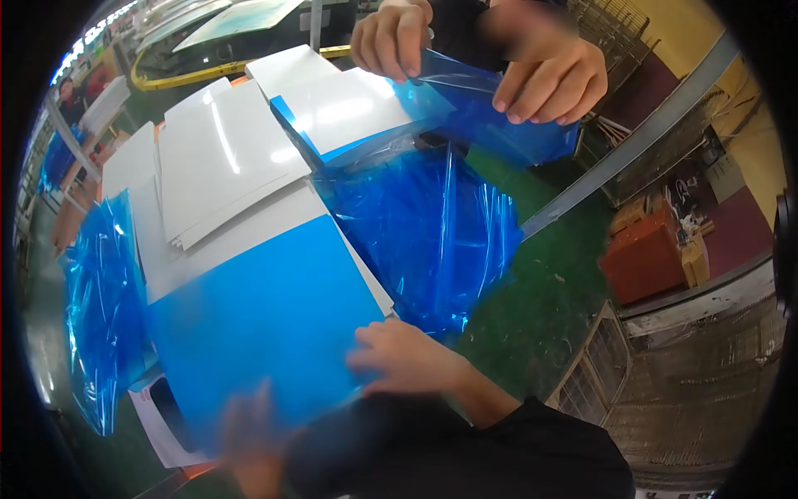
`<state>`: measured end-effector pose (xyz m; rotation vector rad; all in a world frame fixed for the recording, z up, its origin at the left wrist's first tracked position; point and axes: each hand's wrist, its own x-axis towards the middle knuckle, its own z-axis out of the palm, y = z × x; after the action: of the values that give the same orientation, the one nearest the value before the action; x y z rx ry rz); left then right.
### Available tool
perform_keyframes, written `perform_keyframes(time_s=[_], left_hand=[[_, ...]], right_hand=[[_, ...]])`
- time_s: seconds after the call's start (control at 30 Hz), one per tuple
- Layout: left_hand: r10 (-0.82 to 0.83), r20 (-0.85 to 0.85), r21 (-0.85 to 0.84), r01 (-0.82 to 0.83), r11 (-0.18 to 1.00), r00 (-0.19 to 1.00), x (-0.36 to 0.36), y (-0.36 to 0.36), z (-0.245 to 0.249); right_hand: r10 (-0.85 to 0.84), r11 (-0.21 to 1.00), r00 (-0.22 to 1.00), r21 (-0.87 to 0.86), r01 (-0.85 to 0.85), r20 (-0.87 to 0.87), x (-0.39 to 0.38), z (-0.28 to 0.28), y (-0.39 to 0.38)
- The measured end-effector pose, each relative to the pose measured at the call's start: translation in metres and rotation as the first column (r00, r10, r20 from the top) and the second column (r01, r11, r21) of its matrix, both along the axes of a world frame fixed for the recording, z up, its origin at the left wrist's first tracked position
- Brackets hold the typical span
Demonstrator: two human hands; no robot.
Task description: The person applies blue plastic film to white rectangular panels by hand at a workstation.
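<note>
In the head view, a bright blue film-faced sheet (266, 299) lies on a stack of white panels. My right hand (407, 358) is at the sheet's lower right edge, its slightly bent fingers resting over the blue surface with the thumb apart. Near the lower left corner of the sheet is my left hand (249, 437), smeared by motion so its grip does not show. Across the stack, another person's hands (553, 79) stretch a piece of translucent blue film (507, 129) between them, over a white panel (345, 104).
Crumpled blue film (424, 224) hangs along the right side of the stack, and more film (104, 308) bulges at the left. A metal rail (632, 141) slants past on the right. Beyond it is a red-brown box (644, 258) above the green floor (524, 333).
</note>
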<state>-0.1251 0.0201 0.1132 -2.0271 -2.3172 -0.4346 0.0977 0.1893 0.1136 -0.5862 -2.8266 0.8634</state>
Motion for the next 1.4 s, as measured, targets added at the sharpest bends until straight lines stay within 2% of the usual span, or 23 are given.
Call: perform_keyframes(time_s=[0.1, 0.2, 0.23, 0.33, 0.43, 0.53, 0.63, 0.73, 0.9, 1.0, 1.13, 1.4], left_hand=[[0.014, -0.002, -0.051, -0.014, 0.999, 1.000, -0.003, 0.002, -0.007], [0.095, 0.127, -0.483, -0.022, 0.875, 0.987, -0.009, 0.002, -0.005], [0.126, 0.156, -0.342, -0.066, 0.937, 0.980, 0.013, 0.014, 0.033], [0.176, 0.150, -0.398, -0.104, 0.912, 0.973, 0.022, 0.021, 0.042], [0.140, 0.122, -0.384, -0.083, 0.920, 0.983, 0.028, 0.026, 0.043], [0.072, 0.023, -0.348, -0.059, 0.936, 0.997, 0.038, 0.027, 0.040], [0.112, -0.026, -0.386, -0.114, 0.916, 0.993, 0.046, 0.032, 0.040], [0.174, -0.019, -0.432, -0.165, 0.887, 0.985, 0.046, 0.035, 0.037], [0.177, -0.022, -0.430, -0.169, 0.887, 0.984, 0.046, 0.039, 0.041], [0.169, -0.032, -0.417, -0.167, 0.893, 0.985, 0.047, 0.039, 0.039], [0.142, -0.058, -0.369, -0.153, 0.917, 0.988, 0.047, 0.036, 0.033], [0.179, -0.052, -0.431, -0.184, 0.884, 0.983, 0.050, 0.040, 0.037]], right_hand=[[0.059, 0.998, 0.985, -0.008, -0.062, -0.162, 0.001, -0.011, 0.002], [0.091, 0.992, 0.976, -0.065, -0.106, -0.198, 0.000, -0.017, 0.003], [0.086, 0.993, 0.983, -0.069, -0.098, -0.165, 0.000, -0.014, 0.006], [0.081, 0.987, 0.988, -0.130, -0.098, -0.128, -0.001, -0.013, 0.001], [0.099, 0.980, 0.974, -0.152, -0.131, -0.204, -0.002, -0.020, 0.008], [0.091, 0.967, 0.957, -0.204, -0.151, -0.276, -0.001, -0.028, 0.007], [0.090, 0.953, 0.944, -0.249, -0.175, -0.318, -0.001, -0.032, 0.010], [0.099, 0.938, 0.937, -0.283, -0.200, -0.335, 0.000, -0.032, 0.012], [0.073, 0.928, 0.922, -0.313, -0.202, -0.380, -0.003, -0.038, 0.013], [0.072, 0.915, 0.947, -0.358, -0.189, -0.314, -0.003, -0.032, 0.013], [0.029, 0.932, 0.928, -0.325, -0.159, -0.372, -0.002, -0.040, 0.012], [0.036, 0.933, 0.915, -0.314, -0.175, -0.401, -0.003, -0.040, 0.013]])
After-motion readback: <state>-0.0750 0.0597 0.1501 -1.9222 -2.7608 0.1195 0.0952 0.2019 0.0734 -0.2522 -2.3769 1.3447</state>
